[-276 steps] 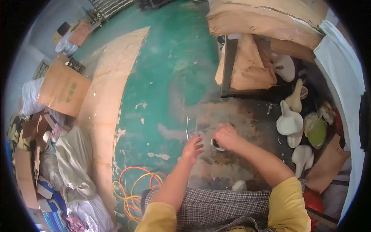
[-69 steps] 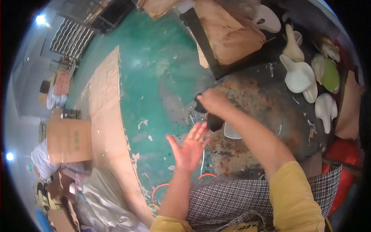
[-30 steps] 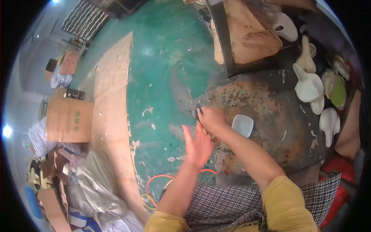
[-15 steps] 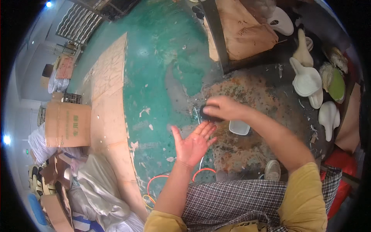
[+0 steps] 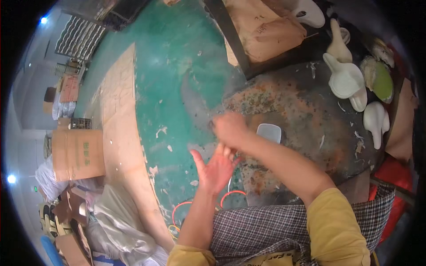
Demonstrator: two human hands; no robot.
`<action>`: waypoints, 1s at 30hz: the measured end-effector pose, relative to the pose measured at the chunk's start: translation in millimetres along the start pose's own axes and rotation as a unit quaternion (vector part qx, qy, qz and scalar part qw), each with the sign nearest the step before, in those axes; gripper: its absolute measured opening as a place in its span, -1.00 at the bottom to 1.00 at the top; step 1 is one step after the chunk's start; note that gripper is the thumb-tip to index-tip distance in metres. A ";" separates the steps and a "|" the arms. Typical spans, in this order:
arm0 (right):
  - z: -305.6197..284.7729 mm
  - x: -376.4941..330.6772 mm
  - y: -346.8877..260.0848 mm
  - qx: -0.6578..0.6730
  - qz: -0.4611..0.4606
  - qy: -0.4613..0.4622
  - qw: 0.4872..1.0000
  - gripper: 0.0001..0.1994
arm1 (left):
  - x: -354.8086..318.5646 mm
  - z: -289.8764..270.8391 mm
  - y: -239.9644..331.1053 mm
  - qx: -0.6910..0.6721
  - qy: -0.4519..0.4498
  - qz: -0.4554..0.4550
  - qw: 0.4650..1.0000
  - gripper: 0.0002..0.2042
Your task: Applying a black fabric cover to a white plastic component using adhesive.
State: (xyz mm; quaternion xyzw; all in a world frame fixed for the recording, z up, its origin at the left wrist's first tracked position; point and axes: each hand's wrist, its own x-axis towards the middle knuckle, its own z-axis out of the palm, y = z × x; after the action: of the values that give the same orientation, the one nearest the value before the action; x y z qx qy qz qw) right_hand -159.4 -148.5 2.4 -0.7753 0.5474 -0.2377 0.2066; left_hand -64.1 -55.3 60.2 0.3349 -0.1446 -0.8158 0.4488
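Observation:
My left hand (image 5: 215,170) is open, palm up, with the thumb spread to the left. Its fingertips lie under my right hand (image 5: 230,129), which is closed and crosses over from the right. A bit of something dark (image 5: 211,126) shows at the right hand's left edge; the rest is hidden by the fingers, and its kind is unclear. Just right of the right hand, a small white plastic tub (image 5: 269,132) rests on the stained dark board (image 5: 306,111).
Pale saddle-shaped pieces (image 5: 348,82) lie at the right, near a green-topped one (image 5: 382,86). Brown paper (image 5: 262,35) fills a dark frame at the top. Flattened cardboard (image 5: 120,111), a carton (image 5: 79,155) and grey sheeting (image 5: 117,213) are at left. An orange hose (image 5: 230,193) curves near my left forearm.
My right hand has moved left, closer over the left fingers. The dark thing in it shows less now. The whole view has shifted slightly.

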 end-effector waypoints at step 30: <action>-5.8 -9.2 -105.2 0.054 -0.036 -0.029 0.997 -0.68 | 0.4 -22.5 8.4 -0.013 0.092 0.098 0.991 -0.38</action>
State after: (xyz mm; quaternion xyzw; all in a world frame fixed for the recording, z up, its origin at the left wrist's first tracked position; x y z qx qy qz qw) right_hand -86.5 -107.0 66.8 -0.7890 0.4991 -0.2516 0.2550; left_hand -43.7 -58.8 48.0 0.3867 -0.1242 -0.7356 0.5421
